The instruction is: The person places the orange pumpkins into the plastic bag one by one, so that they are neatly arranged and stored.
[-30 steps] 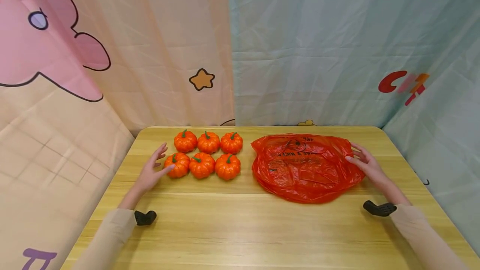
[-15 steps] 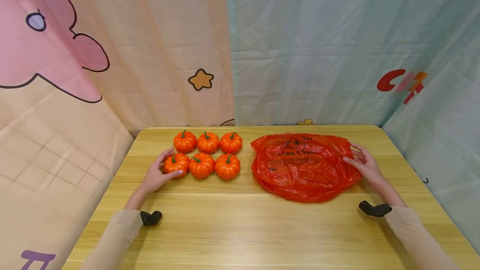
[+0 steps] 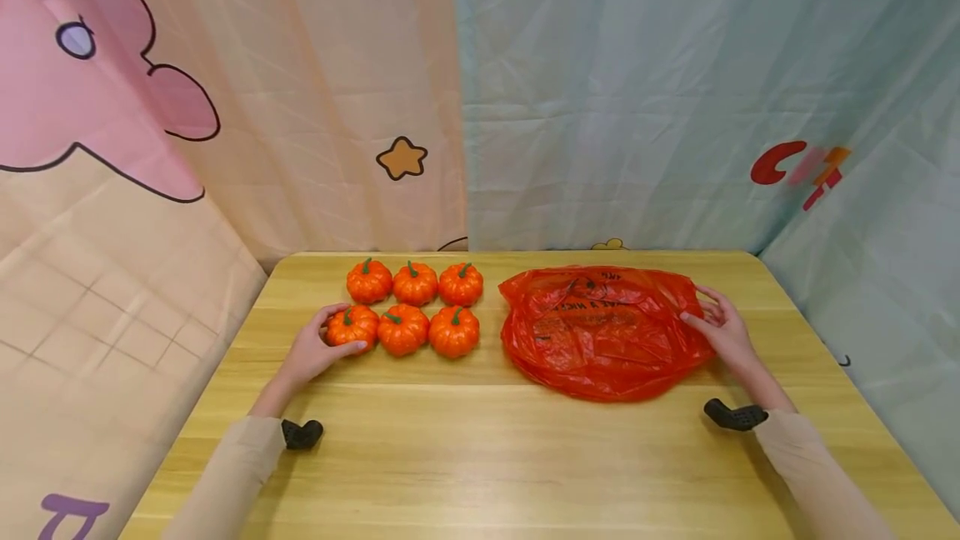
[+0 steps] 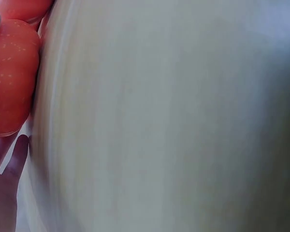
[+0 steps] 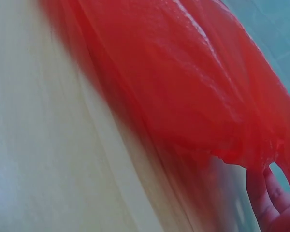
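Near the tabletop's point(image 3: 480, 457) left edge, your left hand point(image 3: 311, 350) curled around the front-left pumpkin point(image 3: 352, 327), thumb behind it and fingertips at its front, so you were grasping it while it sat on the wood. That pumpkin headed the front row of three, touching its neighbour, the front-middle pumpkin point(image 3: 402, 329); the back row of three pumpkins point(image 3: 414, 282) stood just behind, toward the far edge. In your left wrist view the same pumpkin point(image 4: 9, 77) filled the upper left corner, with your fingertips point(image 4: 12, 157) below it. Right of the pumpkins, well clear of them, the red plastic bag point(image 3: 603, 330) lay crumpled and flat, reaching from near the far edge to mid-table. At the bag's right side, your right hand point(image 3: 720, 330) rested on it, fingers bent over the plastic's edge and pinching it. Your right wrist view showed the bag point(image 5: 183, 92) blurred, with fingers point(image 5: 266, 198) at its hem.
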### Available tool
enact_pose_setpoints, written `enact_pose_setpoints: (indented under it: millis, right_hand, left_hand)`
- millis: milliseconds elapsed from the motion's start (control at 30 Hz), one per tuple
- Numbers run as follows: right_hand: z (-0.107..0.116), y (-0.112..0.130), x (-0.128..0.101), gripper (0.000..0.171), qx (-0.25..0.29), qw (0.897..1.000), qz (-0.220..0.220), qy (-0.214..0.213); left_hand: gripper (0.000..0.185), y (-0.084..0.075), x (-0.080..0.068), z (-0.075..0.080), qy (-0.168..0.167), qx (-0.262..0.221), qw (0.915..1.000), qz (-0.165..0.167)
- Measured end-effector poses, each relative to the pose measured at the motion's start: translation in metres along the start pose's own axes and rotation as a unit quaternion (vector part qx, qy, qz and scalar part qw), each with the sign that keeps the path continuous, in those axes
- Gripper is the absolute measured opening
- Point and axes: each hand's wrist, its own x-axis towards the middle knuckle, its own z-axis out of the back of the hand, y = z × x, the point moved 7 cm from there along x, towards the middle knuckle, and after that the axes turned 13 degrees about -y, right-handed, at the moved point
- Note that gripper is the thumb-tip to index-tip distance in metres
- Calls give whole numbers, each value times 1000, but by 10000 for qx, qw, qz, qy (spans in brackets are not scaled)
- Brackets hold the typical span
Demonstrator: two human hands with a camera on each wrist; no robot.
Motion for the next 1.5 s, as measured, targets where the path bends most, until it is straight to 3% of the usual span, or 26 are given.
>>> enact_pose_setpoints:
  millis: [200, 467, 900, 1233, 1400, 1500]
  right_hand:
    - [3, 0, 2, 64, -132, 9998, 0, -125]
    - [8, -1, 1, 56, 92, 9995, -125, -289]
    - [11, -8, -4, 62, -175, 9988, -353, -305]
    - [12, -4, -7, 62, -233, 9992, 202, -267]
    - [9, 1, -8, 47, 165, 9975, 683, -105]
    - [9, 0, -9, 42, 127, 9977, 664, 77]
  left_hand:
    - [78, 2, 2, 1, -7, 13, 10000, 47]
    - [78, 1, -1, -1, -12, -128, 9999, 46]
    - [83, -7, -7, 3, 101, -140, 9998, -37]
    - [76, -14, -11, 6, -232, -141, 9996, -30]
    - [75, -21, -12, 14, -523, -101, 9986, -62]
    - [75, -25, -13, 17, -682, -21, 9976, -123]
